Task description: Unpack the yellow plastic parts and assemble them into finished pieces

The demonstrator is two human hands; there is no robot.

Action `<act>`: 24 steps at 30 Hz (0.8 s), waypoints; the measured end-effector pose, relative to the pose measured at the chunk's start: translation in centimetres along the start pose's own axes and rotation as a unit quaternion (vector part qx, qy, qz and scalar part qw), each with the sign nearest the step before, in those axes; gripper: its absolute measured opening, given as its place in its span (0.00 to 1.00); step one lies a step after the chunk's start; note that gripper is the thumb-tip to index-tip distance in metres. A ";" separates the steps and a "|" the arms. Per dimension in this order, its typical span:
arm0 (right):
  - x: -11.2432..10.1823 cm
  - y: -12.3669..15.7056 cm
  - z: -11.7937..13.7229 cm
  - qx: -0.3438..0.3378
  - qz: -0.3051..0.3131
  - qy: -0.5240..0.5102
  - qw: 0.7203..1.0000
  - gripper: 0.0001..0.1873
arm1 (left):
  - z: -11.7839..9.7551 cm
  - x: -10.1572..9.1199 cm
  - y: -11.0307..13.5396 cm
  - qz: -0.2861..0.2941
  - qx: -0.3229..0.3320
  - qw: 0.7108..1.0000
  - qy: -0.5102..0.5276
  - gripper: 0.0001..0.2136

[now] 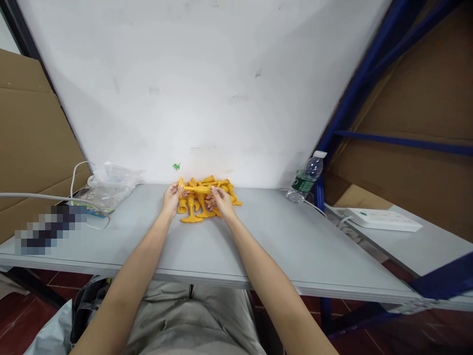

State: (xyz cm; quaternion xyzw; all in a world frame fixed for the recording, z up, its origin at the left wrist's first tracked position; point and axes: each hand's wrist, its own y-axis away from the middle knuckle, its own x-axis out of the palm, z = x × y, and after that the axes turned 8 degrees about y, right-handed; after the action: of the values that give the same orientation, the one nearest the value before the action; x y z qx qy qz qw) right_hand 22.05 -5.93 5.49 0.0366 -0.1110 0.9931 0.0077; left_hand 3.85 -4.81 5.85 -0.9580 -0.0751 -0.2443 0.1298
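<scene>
1. Toward the back of the grey bench (281,236), near the white panel (229,108), both hands hold one yellow T-handled piece (192,189) roughly level above a heap of similar yellow parts (201,201).
2. The left grip (170,198) pinches this piece at its crossbar, with the thumb and fingers closed about it.
3. The right grip (220,199) pinches the opposite, ribbed end between thumb and fingertips; the other fingers curl beside the heap.
4. At the near edge of the heap, a loose T-shaped part (191,216) lies with its crossbar toward the person; just left of it, a hollow cup-like part (182,206) shows its open end.
5. On the left side of the bench lie a clear plastic bag (116,185) and a pale cable (55,196); a pixelated patch hides whatever is in front of them.
6. On the right, a clear bottle (306,180) with a green label and white cap tilts close to the blue frame (347,111). Beyond it, a white power strip (382,219) rests on another surface.
</scene>
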 end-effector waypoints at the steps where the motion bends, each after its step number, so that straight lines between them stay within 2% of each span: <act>1: 0.0 0.0 0.0 0.005 0.000 0.004 1.000 0.25 | 0.1 -0.1 0.1 0.005 0.003 1.000 0.004 0.16; 11: -0.4 0.2 0.6 0.031 0.072 0.027 0.997 0.30 | -0.1 -0.7 0.3 0.044 0.052 0.998 -0.011 0.23; 24: -1.0 -0.4 -0.3 0.015 0.124 0.048 0.991 0.32 | -0.5 -0.1 0.8 0.026 0.061 0.998 -0.021 0.19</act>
State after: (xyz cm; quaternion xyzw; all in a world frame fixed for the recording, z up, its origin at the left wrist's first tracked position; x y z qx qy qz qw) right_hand 23.04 -5.47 5.24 -0.0253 -0.0994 0.9885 -0.1107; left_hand 3.69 -5.74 6.07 -0.9548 -0.0678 -0.2158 0.1931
